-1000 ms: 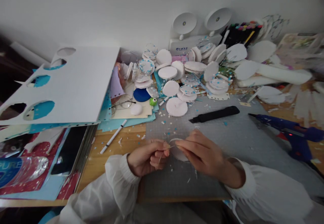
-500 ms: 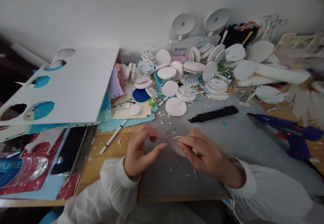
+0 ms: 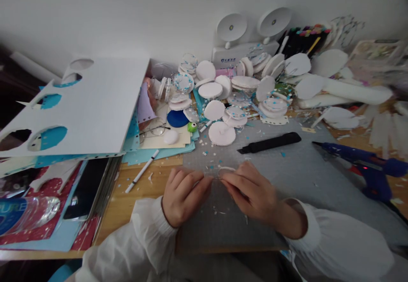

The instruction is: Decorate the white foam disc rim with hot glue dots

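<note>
My left hand [image 3: 185, 195] and my right hand [image 3: 250, 193] meet over the grey cutting mat [image 3: 296, 176], both in white sleeves. Between their fingertips sits a small white foam disc [image 3: 225, 170], seen edge-on; my right fingers pinch it and my left fingertips touch its left rim. Most of the disc is hidden behind the fingers.
A heap of white foam discs [image 3: 223, 133] lies beyond the mat. A black utility knife [image 3: 270, 142] and a blue glue gun [image 3: 366, 163] rest on the right. A white board with round cut-outs [image 3: 95, 103], a white pen [image 3: 142, 171] and a phone [image 3: 86, 195] are on the left.
My left hand, which had opened and drawn away from the disc half a second ago, has come back to its rim. The disc has been turned from flat-facing to edge-on.
</note>
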Motion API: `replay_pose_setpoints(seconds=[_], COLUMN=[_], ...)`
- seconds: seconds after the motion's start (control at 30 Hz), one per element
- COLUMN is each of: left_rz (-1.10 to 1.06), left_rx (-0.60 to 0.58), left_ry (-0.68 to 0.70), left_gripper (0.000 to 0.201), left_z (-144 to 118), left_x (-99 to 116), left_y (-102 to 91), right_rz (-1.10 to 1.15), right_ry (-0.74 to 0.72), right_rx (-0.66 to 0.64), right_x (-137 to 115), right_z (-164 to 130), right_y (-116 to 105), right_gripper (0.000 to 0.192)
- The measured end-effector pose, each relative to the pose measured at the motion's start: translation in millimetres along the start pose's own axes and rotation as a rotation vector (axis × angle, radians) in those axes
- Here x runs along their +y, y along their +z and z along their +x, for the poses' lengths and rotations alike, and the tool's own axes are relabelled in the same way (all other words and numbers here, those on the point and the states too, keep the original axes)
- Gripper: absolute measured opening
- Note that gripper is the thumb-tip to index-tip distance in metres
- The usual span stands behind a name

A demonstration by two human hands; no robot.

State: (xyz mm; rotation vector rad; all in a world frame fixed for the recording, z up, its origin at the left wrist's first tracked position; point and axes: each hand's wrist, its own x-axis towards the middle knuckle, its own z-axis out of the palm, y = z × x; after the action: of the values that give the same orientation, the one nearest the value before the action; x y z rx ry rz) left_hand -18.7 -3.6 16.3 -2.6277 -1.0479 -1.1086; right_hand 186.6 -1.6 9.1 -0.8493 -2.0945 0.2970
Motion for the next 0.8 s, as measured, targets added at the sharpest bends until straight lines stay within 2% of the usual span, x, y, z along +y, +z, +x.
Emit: replay_pose_setpoints(seconds=[0.17, 0.33, 0.4, 0.5, 0.57, 0.63, 0.73, 0.8], left_rz=[0.033, -0.05, -0.182, -0.478, -0.671, -0.829, -0.935, -0.844], left_rx=[0.011, -0.002, -0.026, -0.099, -0.181, -0.252, -0.31, -0.311], left_ry=[-0.002, -0.111, -0.214, -0.518, -0.744, -0.9, -0.957, -0.873], left_gripper=[0.019, 0.019, 0.014, 0.005, 0.011, 0.016, 0.019, 0.017], left_z=[-2, -3, 2, 12, 18, 22, 23, 23], left_x=[1, 4, 7, 11, 11, 10, 7, 7], left_y=[1.0, 7.7, 6.5, 2.0, -0.3, -1.1, -0.9, -1.2], right_rz=[-0.003, -0.05, -0.077, -0.116, -0.113, -0.083, -0.037, -0.028], right_ry=[0.036, 0.005, -0.034, -0.076, -0.068, -0.044, -0.021, -0.02], right_rx=[-0.007, -0.005, -0.005, -0.018, -0.031, -0.026, -0.02, -0.026], right_x=[-1, -1, 0, 2, 4, 5, 7, 7], right_z=[-2, 0, 1, 2, 2, 1, 0, 0], right_y=[1, 1, 0, 0, -1, -1, -2, -2], right_gripper=[0.018, 0.018, 0.019, 0.022, 0.021, 0.02, 0.018, 0.016])
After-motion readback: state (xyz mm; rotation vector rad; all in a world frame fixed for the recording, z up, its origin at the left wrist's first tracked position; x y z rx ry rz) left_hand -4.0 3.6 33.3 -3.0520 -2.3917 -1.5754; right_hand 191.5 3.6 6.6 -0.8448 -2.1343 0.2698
